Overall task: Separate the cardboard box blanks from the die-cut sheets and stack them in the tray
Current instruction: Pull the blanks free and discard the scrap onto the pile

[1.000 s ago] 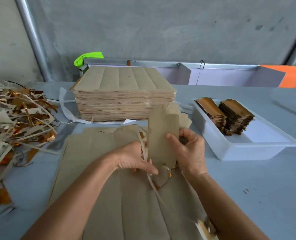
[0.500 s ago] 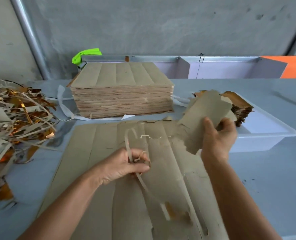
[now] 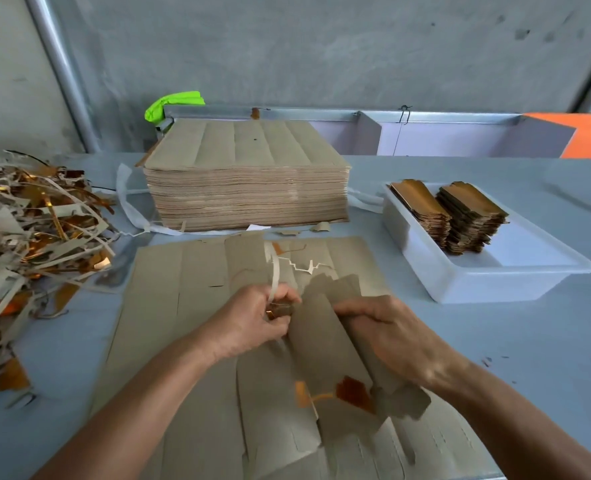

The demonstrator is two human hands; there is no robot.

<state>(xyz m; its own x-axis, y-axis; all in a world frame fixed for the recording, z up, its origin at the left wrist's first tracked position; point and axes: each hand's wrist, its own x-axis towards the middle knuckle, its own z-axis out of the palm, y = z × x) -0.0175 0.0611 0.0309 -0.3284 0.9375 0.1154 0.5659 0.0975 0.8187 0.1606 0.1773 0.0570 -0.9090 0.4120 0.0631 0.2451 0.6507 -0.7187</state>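
Packaging workshop: stacked die-cut sheets [image 3: 245,174], scrap heap [image 3: 34,230].

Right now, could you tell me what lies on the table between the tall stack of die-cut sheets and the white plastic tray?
In the head view, only thin white strapping lies on the blue table between stack and tray.

I'm working at a pale blue table [image 3: 494,341] pushed up against a rough grey concrete wall [image 3: 321,46]. A metal pole [image 3: 62,74] leans across it on my left, and an orange panel [image 3: 578,133] sits far right behind a metal rail [image 3: 321,114].
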